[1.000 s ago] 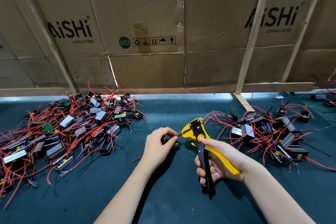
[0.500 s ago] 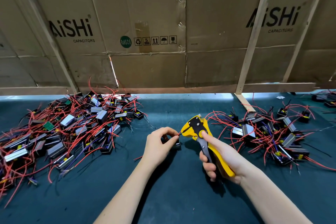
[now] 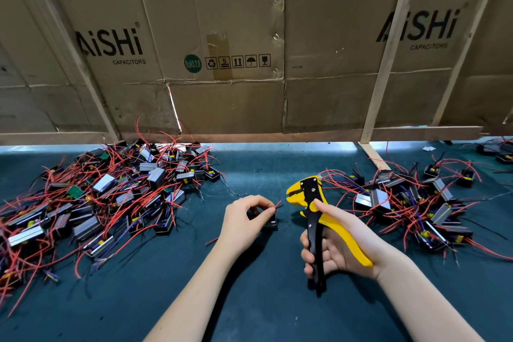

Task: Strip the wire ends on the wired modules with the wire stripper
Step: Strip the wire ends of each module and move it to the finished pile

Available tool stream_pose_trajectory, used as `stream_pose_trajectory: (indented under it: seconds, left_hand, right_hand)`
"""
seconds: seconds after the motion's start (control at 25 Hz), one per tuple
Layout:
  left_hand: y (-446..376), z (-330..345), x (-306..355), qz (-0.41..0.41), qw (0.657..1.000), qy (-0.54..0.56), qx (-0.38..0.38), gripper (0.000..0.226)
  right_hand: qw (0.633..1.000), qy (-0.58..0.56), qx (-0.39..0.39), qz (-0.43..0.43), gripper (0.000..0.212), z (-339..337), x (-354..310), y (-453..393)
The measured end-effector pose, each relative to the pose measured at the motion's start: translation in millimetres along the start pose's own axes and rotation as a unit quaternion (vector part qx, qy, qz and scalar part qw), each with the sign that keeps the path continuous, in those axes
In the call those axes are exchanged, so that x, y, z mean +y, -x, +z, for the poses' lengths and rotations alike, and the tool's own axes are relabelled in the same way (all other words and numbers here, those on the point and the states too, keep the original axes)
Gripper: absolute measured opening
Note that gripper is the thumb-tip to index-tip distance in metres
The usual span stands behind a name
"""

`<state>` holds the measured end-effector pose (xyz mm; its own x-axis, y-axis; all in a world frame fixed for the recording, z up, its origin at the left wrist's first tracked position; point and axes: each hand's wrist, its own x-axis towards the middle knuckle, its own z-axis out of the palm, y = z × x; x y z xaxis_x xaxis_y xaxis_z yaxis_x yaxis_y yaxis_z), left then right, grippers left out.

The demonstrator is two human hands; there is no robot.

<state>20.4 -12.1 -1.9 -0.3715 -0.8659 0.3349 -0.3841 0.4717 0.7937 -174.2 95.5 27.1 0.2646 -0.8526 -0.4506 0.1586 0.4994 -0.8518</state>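
Observation:
My right hand (image 3: 340, 244) grips a yellow and black wire stripper (image 3: 312, 203) by its handles, which are spread apart, jaws pointing up and left. My left hand (image 3: 245, 219) holds a small black wired module (image 3: 270, 221) on the mat and pinches its red and black wire ends (image 3: 278, 205) between thumb and forefinger. The wire tips stick out to the right, a short gap away from the stripper's jaws.
A big heap of wired modules with red wires (image 3: 91, 203) covers the left of the dark green mat (image 3: 249, 300). A second heap (image 3: 410, 203) lies at the right. Cardboard panels (image 3: 249, 50) on wooden battens wall off the back.
The stripper's handles closed and have spread open again. The jaws have come off the wire ends and moved right, leaving a gap. My left hand stays on the module.

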Motion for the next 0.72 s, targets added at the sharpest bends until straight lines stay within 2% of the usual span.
stream_pose_trajectory:
  seconds: [0.2, 0.44, 0.6, 0.72]
  left_hand:
    - [-1.1, 0.5, -1.1, -0.008, 1.0, -0.001, 0.011, 0.008]
    - [1.4, -1.8, 0.5, 0.015, 1.0, 0.005, -0.004, 0.007]
    - [1.4, -0.5, -0.1, 0.038, 0.999, -0.029, -0.007, 0.004]
    - [1.6, -0.3, -0.3, 0.06, 0.997, -0.038, -0.01, 0.005]
  right_hand:
    - [0.999, -0.022, -0.033, 0.017, 0.065, -3.8, -3.9, 3.3]
    - [0.996, -0.085, 0.028, 0.002, 0.062, -1.1, -2.4, 0.5]
    - [0.999, 0.004, -0.042, 0.024, 0.064, -3.1, -4.1, 1.9]
    - [0.998, 0.018, -0.053, 0.029, 0.064, -2.8, -5.4, 2.3]
